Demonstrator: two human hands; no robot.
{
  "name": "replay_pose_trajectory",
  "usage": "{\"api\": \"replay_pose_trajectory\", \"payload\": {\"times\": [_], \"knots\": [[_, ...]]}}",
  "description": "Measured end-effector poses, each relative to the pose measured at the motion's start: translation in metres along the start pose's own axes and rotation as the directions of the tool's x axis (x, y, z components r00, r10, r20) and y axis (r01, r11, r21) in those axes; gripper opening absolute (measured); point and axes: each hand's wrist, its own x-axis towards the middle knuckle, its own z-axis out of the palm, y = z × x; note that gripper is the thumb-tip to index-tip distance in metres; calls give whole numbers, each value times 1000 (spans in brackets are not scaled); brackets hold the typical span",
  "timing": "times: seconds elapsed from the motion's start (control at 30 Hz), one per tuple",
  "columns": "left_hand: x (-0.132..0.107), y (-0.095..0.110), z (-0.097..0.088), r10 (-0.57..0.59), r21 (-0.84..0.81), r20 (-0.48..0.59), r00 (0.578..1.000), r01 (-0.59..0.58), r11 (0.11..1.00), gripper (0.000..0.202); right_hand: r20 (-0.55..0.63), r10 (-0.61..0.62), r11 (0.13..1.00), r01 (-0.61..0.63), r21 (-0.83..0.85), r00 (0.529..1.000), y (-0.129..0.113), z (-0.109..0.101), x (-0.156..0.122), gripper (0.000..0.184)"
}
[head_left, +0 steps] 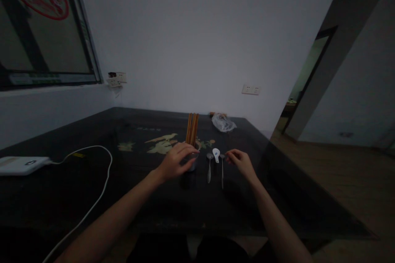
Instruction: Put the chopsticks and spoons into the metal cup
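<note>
My left hand (180, 161) curves round the upper part of a cup (193, 166), its thumb and fingers on either side of the rim. Several wooden chopsticks (191, 128) stand upright in this cup. To its right lie a metal spoon (209, 168), a short white spoon (216, 155) with a blue mark, and a second metal spoon (222, 172), their handles toward me. My right hand (240, 161) is closed, its fingertips pinched close to the bowl of the right-hand metal spoon. Whether they touch it or hold something small is hard to see.
A crumpled clear plastic bag (223, 123) lies at the far edge of the dark table (138, 201). On the left, a white power bank (23, 165) has a white cable (108, 172) running toward me. Behind the table rises a wall (185, 49) with sockets (251, 89).
</note>
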Motion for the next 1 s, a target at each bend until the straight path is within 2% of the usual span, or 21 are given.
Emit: {"api": "replay_pose_trajectory", "payload": {"times": [0.03,0.1,0.13,0.2,0.27,0.33,0.47,0.6,1.0], "knots": [[2,9,5,42,-17,109,993,-40,999,22,-2,17,999,-17,-49,1000,6,-3,1,35],[6,26,18,54,-37,326,944,-44,998,23,-13,47,985,-48,-165,999,16,-7,1,32],[9,34,26,4,-14,418,909,2,1000,23,-18,56,973,-59,-224,998,20,-8,1,30],[15,47,44,-185,123,527,830,142,982,23,-22,67,944,-70,-324,998,25,-8,1,28],[22,54,65,-378,315,547,747,235,919,28,-15,75,918,-75,-389,997,27,-7,0,26],[28,56,85,-511,437,536,672,298,849,35,-5,80,901,-74,-428,997,26,-5,-2,25],[35,49,113,-643,514,482,596,402,758,44,4,84,884,-72,-461,996,26,-4,-5,23],[36,42,120,-679,527,476,558,438,729,43,22,96,879,-74,-471,995,28,-3,-6,22],[38,29,139,-721,515,433,541,508,691,34,22,100,865,-76,-496,995,27,2,-9,20]]}}
